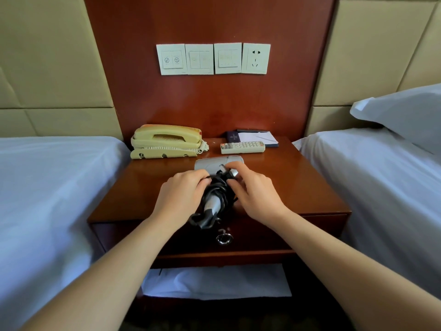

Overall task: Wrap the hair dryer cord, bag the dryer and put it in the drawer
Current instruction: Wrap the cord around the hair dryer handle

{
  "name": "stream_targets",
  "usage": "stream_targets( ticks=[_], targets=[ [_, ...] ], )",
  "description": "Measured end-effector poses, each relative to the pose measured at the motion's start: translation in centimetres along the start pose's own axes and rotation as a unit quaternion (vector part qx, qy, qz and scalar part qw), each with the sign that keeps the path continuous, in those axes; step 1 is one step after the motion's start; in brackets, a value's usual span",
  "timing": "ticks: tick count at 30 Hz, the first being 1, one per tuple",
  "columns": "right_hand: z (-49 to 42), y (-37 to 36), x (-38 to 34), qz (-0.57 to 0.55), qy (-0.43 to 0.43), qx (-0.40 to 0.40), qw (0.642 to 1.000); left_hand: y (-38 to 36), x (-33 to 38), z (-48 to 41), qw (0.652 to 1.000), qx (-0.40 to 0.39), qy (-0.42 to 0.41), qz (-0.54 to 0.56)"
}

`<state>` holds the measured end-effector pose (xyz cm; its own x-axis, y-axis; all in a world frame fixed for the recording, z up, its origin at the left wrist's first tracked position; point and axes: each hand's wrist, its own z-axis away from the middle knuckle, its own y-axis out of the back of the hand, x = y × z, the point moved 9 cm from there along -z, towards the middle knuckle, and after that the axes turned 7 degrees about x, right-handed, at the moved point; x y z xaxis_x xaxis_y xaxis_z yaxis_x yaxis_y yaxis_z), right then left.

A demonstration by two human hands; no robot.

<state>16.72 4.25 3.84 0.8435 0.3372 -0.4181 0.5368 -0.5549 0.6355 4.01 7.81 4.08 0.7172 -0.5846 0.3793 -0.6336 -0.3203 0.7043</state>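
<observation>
A grey hair dryer (218,163) lies on the wooden nightstand (298,185), its barrel across the middle and its handle pointing toward me. The black cord (216,189) is coiled in loops around the handle. My left hand (182,195) grips the coiled cord and handle from the left. My right hand (253,189) pinches the cord's end near the top of the handle from the right. The drawer (274,232) below the top is closed, with a round metal pull (223,238) at its centre. No bag can be made out for certain.
A cream telephone (167,140) stands at the back left of the nightstand, a white remote (242,147) and a notepad (257,138) at the back right. Beds with white sheets flank both sides. White fabric or paper (214,281) lies on the shelf under the drawer. Switches and a socket (255,58) sit on the wall.
</observation>
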Motion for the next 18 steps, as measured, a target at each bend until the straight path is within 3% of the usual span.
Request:
stream_targets(
  ticks=[7,12,15,18],
  targets=[
    [-1.0,0.6,-1.3,0.026,0.05,-0.044,0.997,1.1,0.4,-0.2,0.997,0.061,-0.03,0.043],
    [-1.5,0.4,-2.6,0.064,0.107,-0.144,0.982,1.6,0.5,-0.5,0.992,0.091,-0.052,0.074],
    [-1.3,0.0,-2.8,0.014,0.099,-0.196,0.975,1.3,0.3,-0.6,0.99,0.077,-0.052,0.11],
    [-1.2,0.2,-3.3,-0.062,0.102,-0.186,0.975,1.2,0.0,-1.1,0.988,0.053,-0.038,0.14]
  ],
)
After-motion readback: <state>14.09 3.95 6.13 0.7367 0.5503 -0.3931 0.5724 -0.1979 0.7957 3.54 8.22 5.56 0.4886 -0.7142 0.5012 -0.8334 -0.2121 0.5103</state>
